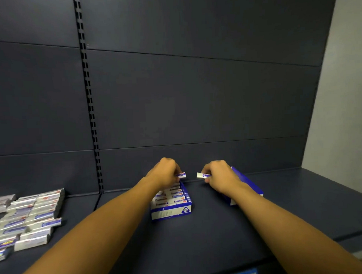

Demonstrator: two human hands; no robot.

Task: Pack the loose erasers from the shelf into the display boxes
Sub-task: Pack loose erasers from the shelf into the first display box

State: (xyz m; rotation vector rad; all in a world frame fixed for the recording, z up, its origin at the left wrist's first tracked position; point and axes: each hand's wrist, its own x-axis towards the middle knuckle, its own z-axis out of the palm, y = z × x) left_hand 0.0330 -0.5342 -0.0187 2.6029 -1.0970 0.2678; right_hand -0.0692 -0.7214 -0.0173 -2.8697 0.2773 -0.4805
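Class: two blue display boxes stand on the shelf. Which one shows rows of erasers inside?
The box marked 2B, below the left hand; the other box sits behind the right hand, contents hidden.

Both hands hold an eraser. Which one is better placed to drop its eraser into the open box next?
Left, probably. The left hand pinches its eraser directly over the open box's far end. The right hand holds its eraser off to the side.

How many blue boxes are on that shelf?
2: one box full of erasers under the left hand, another box partly hidden behind the right hand. More may lie out of view.
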